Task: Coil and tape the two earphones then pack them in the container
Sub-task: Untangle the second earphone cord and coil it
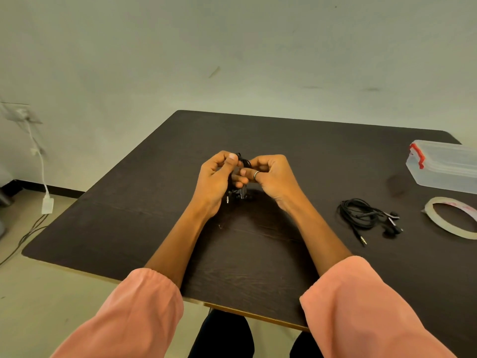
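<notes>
Over the middle of the dark table, my left hand and my right hand meet around a bundled black earphone. Both hands pinch its cord, and its ends hang down between my palms, mostly hidden by my fingers. A second black earphone lies loosely coiled on the table to the right, its plug and earbuds sticking out. A roll of clear tape lies flat at the far right. Behind the roll stands a clear plastic container with red clips, lid on.
A white charger and cable hang from a wall socket at the left, beyond the table's edge. My knees show below the table's near edge.
</notes>
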